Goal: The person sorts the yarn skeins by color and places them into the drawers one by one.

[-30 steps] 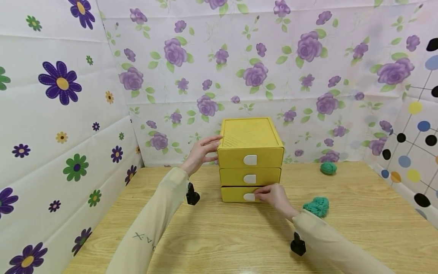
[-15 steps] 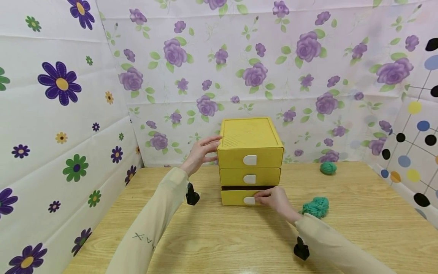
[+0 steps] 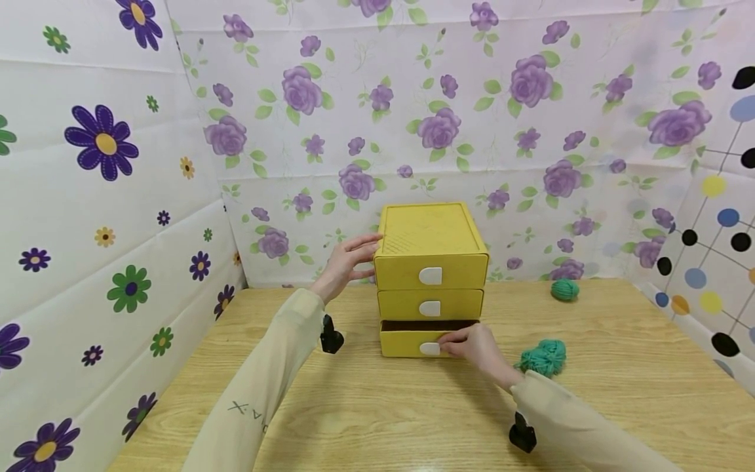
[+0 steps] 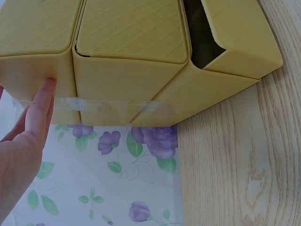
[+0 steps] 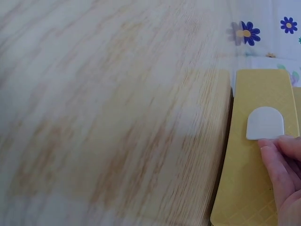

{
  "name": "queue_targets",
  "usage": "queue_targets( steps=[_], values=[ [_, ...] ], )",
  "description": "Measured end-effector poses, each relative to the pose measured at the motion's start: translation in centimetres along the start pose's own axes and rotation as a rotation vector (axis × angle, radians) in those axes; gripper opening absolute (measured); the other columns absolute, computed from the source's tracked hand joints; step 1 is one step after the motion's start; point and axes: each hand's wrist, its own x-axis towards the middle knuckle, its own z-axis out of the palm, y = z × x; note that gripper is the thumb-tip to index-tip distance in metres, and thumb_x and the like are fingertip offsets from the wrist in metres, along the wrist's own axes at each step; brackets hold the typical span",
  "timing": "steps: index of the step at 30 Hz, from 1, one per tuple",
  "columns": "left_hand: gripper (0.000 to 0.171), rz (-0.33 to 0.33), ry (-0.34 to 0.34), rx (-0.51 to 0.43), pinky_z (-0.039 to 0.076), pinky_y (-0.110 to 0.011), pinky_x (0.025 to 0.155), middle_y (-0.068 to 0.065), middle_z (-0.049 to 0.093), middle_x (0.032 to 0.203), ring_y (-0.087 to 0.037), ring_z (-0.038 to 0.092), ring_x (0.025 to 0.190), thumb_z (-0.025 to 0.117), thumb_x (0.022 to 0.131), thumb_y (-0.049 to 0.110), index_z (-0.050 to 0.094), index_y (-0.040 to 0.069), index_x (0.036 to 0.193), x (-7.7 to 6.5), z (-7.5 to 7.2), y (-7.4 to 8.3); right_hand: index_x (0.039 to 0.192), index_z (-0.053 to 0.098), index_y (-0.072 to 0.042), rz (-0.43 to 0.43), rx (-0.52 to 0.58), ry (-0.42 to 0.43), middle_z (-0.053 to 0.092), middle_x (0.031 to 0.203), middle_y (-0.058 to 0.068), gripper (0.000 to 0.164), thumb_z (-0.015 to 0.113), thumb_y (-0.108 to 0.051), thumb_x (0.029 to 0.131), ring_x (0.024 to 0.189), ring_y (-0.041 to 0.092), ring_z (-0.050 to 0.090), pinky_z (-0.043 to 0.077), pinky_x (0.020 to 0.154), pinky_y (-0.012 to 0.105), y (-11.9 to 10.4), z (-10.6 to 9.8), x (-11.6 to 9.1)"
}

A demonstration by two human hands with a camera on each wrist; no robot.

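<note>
A yellow three-drawer storage box (image 3: 430, 226) stands at the back middle of the table, a white tab handle on each drawer. My left hand (image 3: 345, 265) has its straightened fingers against the box's left side, near the top. Low down, my right hand (image 3: 479, 346) pinches the edge of the white handle (image 5: 265, 123) on the bottom drawer (image 3: 401, 342). That drawer is partly pulled out, and a dark gap shows above its front; its contents are hidden. In the left wrist view the bottom drawer (image 4: 244, 33) sticks out past the upper two, which are closed.
Two balls of green yarn lie on the wooden table (image 3: 366, 406): a loose yarn ball (image 3: 544, 358) beside my right forearm, and a tighter yarn ball (image 3: 565, 290) at the back right. Flowered sheets (image 3: 354, 131) stand behind and left; a dotted sheet (image 3: 725, 262) stands right.
The bottom drawer has slid out toward me, its gap widening, with my right hand moving along on the handle. My left hand has stayed against the box's side.
</note>
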Motion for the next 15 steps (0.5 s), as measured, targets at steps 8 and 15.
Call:
queue_targets(
  steps=[8,15],
  values=[
    [0.039,0.019,-0.013,0.006,0.048,-0.041,0.079,-0.005,0.05,0.124,-0.025,0.052,0.097,0.057,0.091,0.019,0.053,0.01,0.128,0.08,-0.09,-0.12,0.083,0.073,0.002,0.012,-0.032,-0.013,0.067,0.077,0.009,0.006,0.068,-0.001,0.079,0.07,0.016,0.063,0.051,0.057,0.025,0.09,-0.15,-0.34],
    [0.038,0.018,-0.01,0.004,0.048,-0.041,0.079,-0.005,0.05,0.124,-0.025,0.052,0.097,0.057,0.091,0.019,0.054,0.01,0.128,0.16,-0.05,-0.11,0.084,0.073,0.0,-0.036,-0.084,-0.017,0.067,0.076,0.007,0.007,0.069,-0.004,0.079,0.069,0.017,0.063,0.05,0.056,0.025,-0.22,-0.28,-0.76]
  ],
)
